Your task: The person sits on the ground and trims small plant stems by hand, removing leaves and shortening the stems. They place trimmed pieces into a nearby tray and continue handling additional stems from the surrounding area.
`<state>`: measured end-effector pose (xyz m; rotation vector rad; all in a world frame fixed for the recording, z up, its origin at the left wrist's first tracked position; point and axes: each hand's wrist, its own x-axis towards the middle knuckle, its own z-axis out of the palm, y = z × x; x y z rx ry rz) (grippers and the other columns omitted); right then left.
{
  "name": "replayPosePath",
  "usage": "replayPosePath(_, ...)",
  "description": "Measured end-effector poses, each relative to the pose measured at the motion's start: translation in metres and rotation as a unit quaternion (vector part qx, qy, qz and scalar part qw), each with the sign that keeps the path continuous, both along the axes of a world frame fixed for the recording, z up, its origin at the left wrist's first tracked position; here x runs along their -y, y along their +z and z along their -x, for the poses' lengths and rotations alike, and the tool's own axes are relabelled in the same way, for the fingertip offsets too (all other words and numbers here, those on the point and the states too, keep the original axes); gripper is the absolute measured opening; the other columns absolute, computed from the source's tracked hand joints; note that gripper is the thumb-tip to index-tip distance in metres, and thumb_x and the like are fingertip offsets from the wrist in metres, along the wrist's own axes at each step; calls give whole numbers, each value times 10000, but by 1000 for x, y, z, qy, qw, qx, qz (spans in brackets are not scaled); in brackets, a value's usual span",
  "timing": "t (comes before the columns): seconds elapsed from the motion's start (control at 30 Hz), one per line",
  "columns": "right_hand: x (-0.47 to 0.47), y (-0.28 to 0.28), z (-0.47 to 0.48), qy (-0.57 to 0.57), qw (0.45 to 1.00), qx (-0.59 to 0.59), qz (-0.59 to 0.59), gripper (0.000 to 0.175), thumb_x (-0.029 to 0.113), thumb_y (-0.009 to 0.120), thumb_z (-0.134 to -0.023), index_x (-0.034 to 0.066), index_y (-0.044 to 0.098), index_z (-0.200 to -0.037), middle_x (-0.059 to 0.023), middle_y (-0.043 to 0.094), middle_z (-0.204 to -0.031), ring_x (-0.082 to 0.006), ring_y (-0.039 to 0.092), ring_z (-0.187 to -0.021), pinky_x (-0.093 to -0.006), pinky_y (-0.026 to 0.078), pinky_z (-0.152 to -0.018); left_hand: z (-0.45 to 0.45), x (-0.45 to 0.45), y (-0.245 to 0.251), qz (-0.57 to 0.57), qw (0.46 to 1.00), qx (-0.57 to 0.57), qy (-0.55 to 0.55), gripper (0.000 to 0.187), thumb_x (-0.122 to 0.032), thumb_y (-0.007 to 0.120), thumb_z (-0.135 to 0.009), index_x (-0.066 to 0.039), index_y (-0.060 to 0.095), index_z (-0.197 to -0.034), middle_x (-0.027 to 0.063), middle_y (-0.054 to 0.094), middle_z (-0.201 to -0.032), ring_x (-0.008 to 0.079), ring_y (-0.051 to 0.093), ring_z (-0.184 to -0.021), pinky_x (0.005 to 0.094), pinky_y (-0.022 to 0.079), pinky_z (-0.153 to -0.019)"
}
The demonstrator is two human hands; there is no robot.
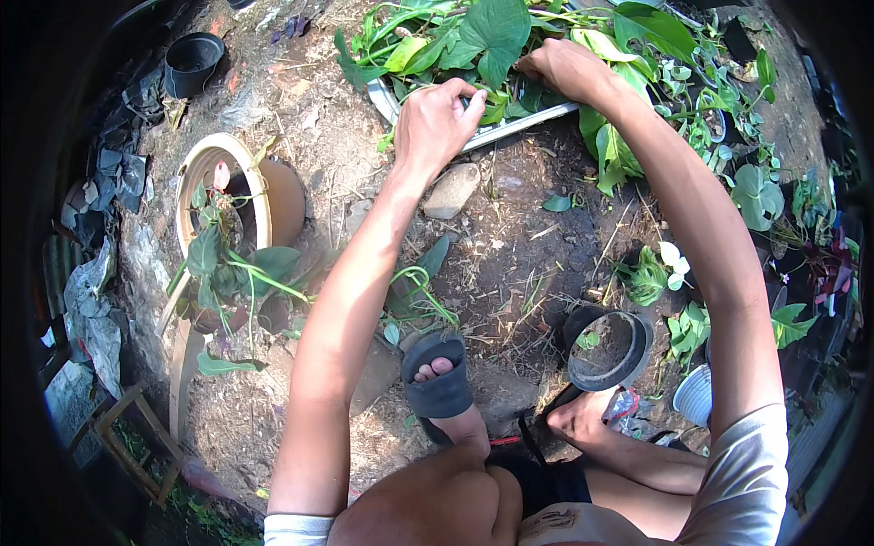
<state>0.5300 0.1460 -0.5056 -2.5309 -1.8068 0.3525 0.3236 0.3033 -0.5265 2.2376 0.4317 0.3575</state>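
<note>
My left hand (437, 126) is over the near-left rim of a white-edged planter (522, 127), its fingers curled and thumb near the index finger. Whether it pinches a thin stem is unclear. Farther right, my right hand (567, 68) reaches in among the foliage, and leaves and shadow hide its fingertips. Broad green leaves (495, 37) of a leafy plant fill the planter and spill over its right side. A flat stone (452, 191) lies on the soil just below my left wrist.
At left, a beige pot (283, 198) lies tipped beside trailing cuttings (239, 266). A black pot (194, 65) stands at upper left. Near my feet are a black ring-shaped pot (608, 351) and a white ribbed pot (693, 396). Crumpled plastic sheeting (95, 307) lines the left edge.
</note>
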Motion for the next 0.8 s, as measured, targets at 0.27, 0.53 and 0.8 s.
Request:
replayPosePath(0.27,4,9,-13,14,996,30,81,133,119,603,-833,44,706,-793,-195,704,-767,-386,713,-766,-468,546,-684,-1,2,-4,-14,997,63,30,200,-253,789,-881,-54,787,-899,77,624,-578,185,618,-508,339,490,-515)
replayPosePath(0.53,-31,42,3,4,993,-92,70,214,117,770,-822,38,725,-1016,-177,742,-970,-367,720,-936,-440,568,-805,1,3,-3,5,999,37,36,193,-260,766,-892,-68,752,-890,105,661,-645,287,674,-596,425,529,-568)
replayPosePath(0.8,-69,-14,24,34,991,-125,-15,328,187,783,-804,77,714,-1105,-190,736,-1056,-387,707,-978,-458,570,-847,5,4,-6,3,991,119,56,183,-224,767,-913,-47,725,-909,105,648,-649,251,642,-562,382,506,-528)
